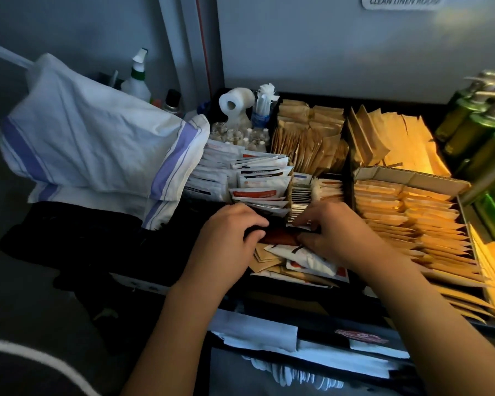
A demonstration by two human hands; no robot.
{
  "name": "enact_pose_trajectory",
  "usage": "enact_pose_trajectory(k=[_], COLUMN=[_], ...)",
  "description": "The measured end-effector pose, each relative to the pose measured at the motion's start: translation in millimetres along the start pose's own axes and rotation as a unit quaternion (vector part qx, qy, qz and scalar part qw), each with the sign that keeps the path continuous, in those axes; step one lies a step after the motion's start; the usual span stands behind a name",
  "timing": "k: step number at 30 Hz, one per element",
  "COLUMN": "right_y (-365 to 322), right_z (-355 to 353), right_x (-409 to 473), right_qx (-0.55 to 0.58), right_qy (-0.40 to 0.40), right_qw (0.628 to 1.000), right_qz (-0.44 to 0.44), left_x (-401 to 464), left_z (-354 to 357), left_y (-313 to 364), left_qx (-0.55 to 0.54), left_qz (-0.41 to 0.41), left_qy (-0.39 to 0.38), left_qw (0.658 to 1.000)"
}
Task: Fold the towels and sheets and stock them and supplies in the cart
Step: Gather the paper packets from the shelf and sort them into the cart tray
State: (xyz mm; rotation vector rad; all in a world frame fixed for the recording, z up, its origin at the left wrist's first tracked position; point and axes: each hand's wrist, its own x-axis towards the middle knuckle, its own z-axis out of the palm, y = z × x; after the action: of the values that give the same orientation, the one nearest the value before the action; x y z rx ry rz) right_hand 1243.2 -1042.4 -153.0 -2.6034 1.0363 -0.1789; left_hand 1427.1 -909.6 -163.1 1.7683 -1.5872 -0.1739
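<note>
Sign [402, 1] reading "CLEAN LINEN ROOM", both hands among cart [269, 284] sachets [306, 257]

- A pale grey wall [69, 27] stood at the back left, dim and bluish.
- A light door [340, 44] carried 1 sign [402, 1] reading "CLEAN LINEN ROOM".
- A grey door frame [183, 38] ran beside it, with a thin red strip.
- Dark floor [20, 252] lay at the left.
- Warm yellow light fell from the right.
</note>
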Motion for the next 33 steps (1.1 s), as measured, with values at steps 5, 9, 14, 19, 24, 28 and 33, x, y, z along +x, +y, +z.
enact_pose_trajectory(k=[5,9,14,19,24,28,33], right_y=[3.1,3.9,6.0,2.5,-1.5,-17.9,-45.1], right_z=[-3.6,2.2,1.7,0.0,-14.3,-31.8,-33.4], right_x=[-3.3,-1.5,-0.1,3.9,-2.9,-5.7,1.0], right_qx=[0.048,0.086,0.087,0.049,0.058,0.118,0.146], right_qy=[-0.044,-0.055,-0.086,-0.059,0.043,0.107,0.125], right_qw=[0.997,0.995,0.992,0.997,0.995,0.978,0.967], right_qz=[-0.04,-0.021,-0.01,-0.033,-0.073,-0.133,-0.168], left_x=[5.4,4.6,6.2,5.7,2.5,3.8,2.8], left_z=[20.2,28.6,28.3,23.9,15.6,-2.4,-31.4], left_y=[5.0,1.9,-0.1,-1.2,-0.6,-4.7,-18.3], left_qx=[0.048,0.082,0.083,0.038,-0.033,-0.074,-0.099], left_qz=[0.016,-0.007,-0.014,-0.034,-0.013,-0.013,-0.057], left_qy=[-0.053,-0.076,-0.111,-0.108,-0.02,0.089,0.145], left_qw=[0.997,0.994,0.99,0.993,0.999,0.993,0.983])
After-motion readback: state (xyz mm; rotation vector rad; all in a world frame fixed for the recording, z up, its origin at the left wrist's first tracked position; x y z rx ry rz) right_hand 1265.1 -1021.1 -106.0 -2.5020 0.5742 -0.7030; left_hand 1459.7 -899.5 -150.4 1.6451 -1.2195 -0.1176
